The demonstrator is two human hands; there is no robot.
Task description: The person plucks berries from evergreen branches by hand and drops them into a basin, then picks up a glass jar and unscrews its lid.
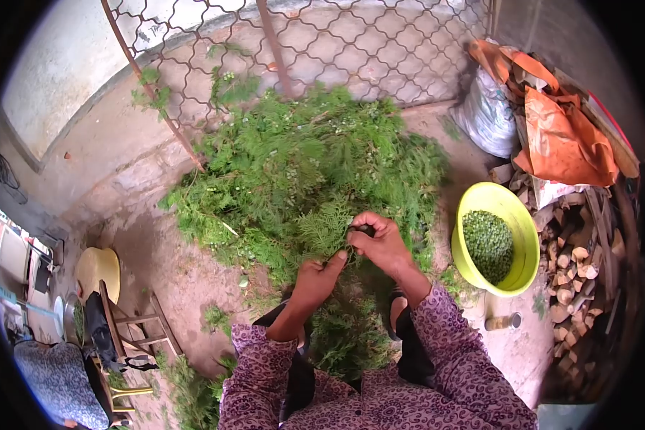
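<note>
A flat green evergreen sprig (322, 228) is held up in front of me. My left hand (318, 287) is closed, its thumb and forefinger pinching the sprig's lower end. Close beside its fingertips, my right hand (384, 249) is curled with thumb and fingers together at the sprig's right edge. What sits inside those right fingers is too small to make out. Beneath and beyond both hands spreads a big heap of leafy evergreen branches (287, 158) dotted with pale green berries. More cut greenery (347, 330) lies between my feet.
To the right, a yellow-green basin (529, 261) holds many small green berries. Beyond it are a white sack (486, 115), orange bags (562, 140) and stacked firewood (570, 287). A jar (503, 322) lies nearby. A wooden chair (140, 319) and another person (61, 383) are at left; a metal lattice (365, 46) stands behind.
</note>
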